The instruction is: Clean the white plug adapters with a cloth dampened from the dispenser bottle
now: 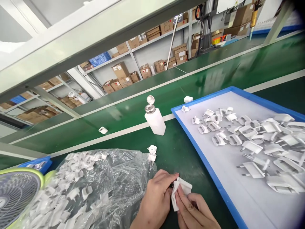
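My left hand (156,197) and my right hand (195,213) meet low in the view over the green bench. Between them is a white cloth (179,190), pinched by the fingers of both hands; a small part may be wrapped inside it, but it is hidden. Just left of my left hand lies a clear plastic bag (95,187) full of white plug adapters. One loose white adapter (152,152) stands just beyond the bag, ahead of my hands. To the right, a blue-rimmed tray (202,162) holds several white plug adapters (252,143).
A white pump bottle (154,119) with a metal top stands beyond my hands. Two small white parts (103,130) (188,99) lie on the green conveyor belt. A fan (16,194) sits at the lower left. Shelves of cardboard boxes (121,71) line the back.
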`<state>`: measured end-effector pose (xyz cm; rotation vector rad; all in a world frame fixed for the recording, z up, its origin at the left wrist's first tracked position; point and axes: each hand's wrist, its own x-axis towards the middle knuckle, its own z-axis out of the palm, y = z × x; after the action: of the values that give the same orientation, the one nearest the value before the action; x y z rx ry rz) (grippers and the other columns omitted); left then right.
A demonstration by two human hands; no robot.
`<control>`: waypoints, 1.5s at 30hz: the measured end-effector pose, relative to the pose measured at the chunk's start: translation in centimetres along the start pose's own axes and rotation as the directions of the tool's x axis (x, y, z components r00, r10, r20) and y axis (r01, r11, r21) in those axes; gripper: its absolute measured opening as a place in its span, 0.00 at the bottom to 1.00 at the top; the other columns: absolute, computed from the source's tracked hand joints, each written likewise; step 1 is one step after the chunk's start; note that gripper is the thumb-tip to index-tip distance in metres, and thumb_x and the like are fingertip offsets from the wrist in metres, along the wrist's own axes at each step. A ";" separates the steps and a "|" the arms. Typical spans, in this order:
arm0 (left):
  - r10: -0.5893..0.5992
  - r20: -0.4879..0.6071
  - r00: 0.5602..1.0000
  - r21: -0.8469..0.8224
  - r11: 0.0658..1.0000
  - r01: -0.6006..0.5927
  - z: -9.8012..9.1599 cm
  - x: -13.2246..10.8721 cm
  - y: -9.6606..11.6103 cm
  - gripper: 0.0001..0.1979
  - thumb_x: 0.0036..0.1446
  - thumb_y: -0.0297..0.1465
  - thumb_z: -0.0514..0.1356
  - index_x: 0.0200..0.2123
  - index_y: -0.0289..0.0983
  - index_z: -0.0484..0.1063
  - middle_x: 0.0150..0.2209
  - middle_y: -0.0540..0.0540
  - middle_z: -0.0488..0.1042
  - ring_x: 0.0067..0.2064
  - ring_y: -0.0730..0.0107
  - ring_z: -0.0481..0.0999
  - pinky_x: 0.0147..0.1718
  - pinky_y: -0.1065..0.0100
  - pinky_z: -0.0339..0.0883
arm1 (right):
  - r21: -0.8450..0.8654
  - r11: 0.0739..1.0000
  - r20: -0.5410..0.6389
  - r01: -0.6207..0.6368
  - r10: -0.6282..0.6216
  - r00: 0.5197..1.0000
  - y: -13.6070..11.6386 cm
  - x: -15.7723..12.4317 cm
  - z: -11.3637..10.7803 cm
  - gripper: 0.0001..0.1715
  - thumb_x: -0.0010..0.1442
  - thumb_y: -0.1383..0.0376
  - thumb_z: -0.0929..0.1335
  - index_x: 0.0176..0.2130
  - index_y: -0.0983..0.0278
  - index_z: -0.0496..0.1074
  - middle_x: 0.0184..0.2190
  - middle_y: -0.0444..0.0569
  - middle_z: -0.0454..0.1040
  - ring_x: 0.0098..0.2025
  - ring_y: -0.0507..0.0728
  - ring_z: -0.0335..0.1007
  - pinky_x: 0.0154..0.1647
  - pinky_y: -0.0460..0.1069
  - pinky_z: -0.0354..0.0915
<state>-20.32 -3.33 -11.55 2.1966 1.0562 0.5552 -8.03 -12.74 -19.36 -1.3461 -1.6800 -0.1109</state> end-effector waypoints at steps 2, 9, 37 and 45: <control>-0.016 0.045 0.999 0.003 1.000 0.016 -0.4 0.0 0.4 0.27 0.56 0.15 0.51 0.54 0.36 0.78 0.42 0.42 0.82 0.46 0.63 0.79 0.43 0.68 0.75 | 0.061 0.997 -0.009 -0.045 0.046 0.999 0.2 0.3 -0.1 0.23 0.56 0.82 0.66 0.50 0.77 0.75 0.51 0.60 0.77 0.38 0.53 0.69 0.36 0.44 0.71; 0.045 -0.011 0.999 0.028 0.999 -0.045 -0.2 0.0 0.3 0.26 0.58 0.15 0.50 0.51 0.38 0.80 0.39 0.44 0.83 0.42 0.64 0.79 0.39 0.68 0.76 | 0.038 0.999 0.007 -0.031 0.031 0.999 0.3 0.2 -0.3 0.23 0.59 0.78 0.67 0.54 0.74 0.74 0.53 0.58 0.76 0.39 0.53 0.72 0.39 0.45 0.73; 0.200 -0.240 0.950 0.173 0.972 -0.161 0.6 -0.2 0.0 0.19 0.62 0.18 0.53 0.48 0.38 0.79 0.35 0.46 0.82 0.39 0.66 0.78 0.37 0.70 0.75 | -0.099 0.993 0.004 0.068 -0.068 0.998 0.0 1.4 -0.7 0.21 0.62 0.76 0.63 0.52 0.72 0.76 0.57 0.53 0.74 0.41 0.56 0.71 0.38 0.49 0.71; 0.227 -0.298 0.927 0.068 0.974 -0.216 -0.7 -0.1 4.2 0.18 0.65 0.18 0.53 0.33 0.38 0.79 0.27 0.49 0.75 0.33 0.68 0.73 0.36 0.68 0.71 | 0.184 0.982 -0.086 -0.033 0.050 0.995 -0.1 5.7 -3.9 0.32 0.65 0.75 0.64 0.66 0.70 0.61 0.56 0.56 0.74 0.44 0.55 0.69 0.45 0.47 0.73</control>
<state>-18.58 -5.20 -8.21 2.3263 0.9778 1.0116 -5.53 -10.95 -13.17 -1.2200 -1.5466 0.0072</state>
